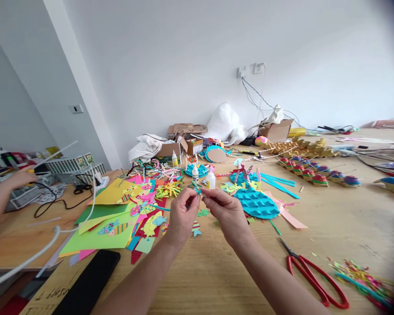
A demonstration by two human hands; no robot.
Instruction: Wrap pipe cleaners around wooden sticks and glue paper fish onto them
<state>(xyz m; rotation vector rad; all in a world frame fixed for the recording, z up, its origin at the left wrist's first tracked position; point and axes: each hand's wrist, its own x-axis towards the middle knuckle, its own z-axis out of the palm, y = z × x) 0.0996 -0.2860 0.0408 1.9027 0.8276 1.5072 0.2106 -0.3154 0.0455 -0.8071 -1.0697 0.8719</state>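
Both of my hands meet over the middle of the table. My left hand (184,210) pinches a small curled teal strip (197,190) between thumb and fingertips. A longer teal length (160,208) sticks out to the left of that hand; I cannot tell if it is the same piece. My right hand (226,212) is closed at the strip's other side, its thumb and forefinger pinched together. Just beyond the fingers stand two white glue bottles (210,179). A blue folded-paper disc (256,204) lies right of my right hand, and paper fish (153,224) lie left of my left.
Red-handled scissors (315,273) and coloured scraps (364,278) lie at the front right. A black phone (88,280) is at the front left. Painted egg-carton pieces (318,175) line the right. Another person's arm (1,197) reaches in at the left, near a white cable (29,258).
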